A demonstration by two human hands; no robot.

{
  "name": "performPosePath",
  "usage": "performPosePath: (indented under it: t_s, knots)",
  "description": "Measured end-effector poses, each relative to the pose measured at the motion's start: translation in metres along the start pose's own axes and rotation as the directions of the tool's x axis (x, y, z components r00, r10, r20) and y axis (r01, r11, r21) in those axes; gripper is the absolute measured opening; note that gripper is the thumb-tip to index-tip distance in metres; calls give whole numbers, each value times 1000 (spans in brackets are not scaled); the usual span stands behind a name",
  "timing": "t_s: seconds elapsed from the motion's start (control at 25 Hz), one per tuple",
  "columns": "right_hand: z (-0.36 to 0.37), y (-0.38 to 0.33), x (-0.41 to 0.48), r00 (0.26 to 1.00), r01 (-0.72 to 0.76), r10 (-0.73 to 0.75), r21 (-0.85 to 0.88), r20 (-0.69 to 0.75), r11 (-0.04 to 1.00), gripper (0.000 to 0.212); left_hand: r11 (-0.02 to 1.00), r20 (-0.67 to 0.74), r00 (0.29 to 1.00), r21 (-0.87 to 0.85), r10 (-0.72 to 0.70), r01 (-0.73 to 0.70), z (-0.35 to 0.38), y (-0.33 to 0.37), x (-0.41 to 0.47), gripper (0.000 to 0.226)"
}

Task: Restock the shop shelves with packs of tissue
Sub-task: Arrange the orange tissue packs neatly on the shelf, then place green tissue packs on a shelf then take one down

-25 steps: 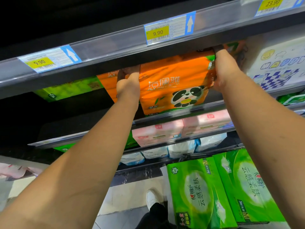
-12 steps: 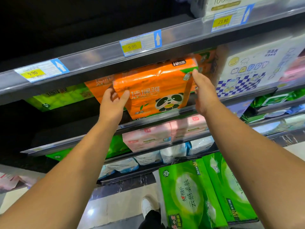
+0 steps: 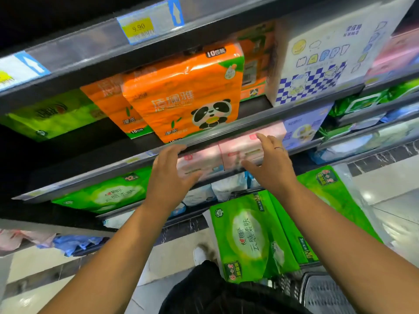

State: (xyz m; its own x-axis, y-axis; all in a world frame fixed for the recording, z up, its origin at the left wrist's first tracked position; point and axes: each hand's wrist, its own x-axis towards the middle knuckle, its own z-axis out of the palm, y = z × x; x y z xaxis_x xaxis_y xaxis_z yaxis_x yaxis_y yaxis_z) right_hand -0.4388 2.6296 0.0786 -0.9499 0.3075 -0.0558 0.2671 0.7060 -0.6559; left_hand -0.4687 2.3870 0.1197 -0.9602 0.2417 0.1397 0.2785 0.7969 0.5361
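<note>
Under the yellow price tag [image 3: 138, 28], the orange panda pack [image 3: 183, 96] stands on the shelf [image 3: 254, 107], right at the front edge and leaning a bit. Another orange pack [image 3: 106, 103] sits just behind it, down and left of the tag. No hand touches the panda pack, so it could tip forward and fall, because its bottom sits so close to the edge. Far below the tag, the left hand [image 3: 167, 175] and the right hand [image 3: 269, 164] are both wide open, fingers spread, holding nothing. They hover in front of the pink packs [image 3: 238, 150]; I cannot tell if they touch them.
</note>
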Motion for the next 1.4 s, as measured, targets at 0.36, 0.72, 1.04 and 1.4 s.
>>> performPosePath:
  t_s: [0.36,0.72,1.04,1.4]
  knots:
    - [59,88,-90,949,-298,314,-265,19,917,86,925,491,827,101,274,-367,104,-29,-7,76]
    - [195,149,-158,631,-767,775,-117,32,630,90,838,796,506,-4,332,-545,252,-105,11,79]
    - [293,205,-167,423,-905,904,13,-55,424,102,888,859,462,17,223,-460,375,-164,14,105]
    - [285,222,-171,24,-666,988,739,153,-98,119,994,858,511,7,52,-113,393,-144,23,92]
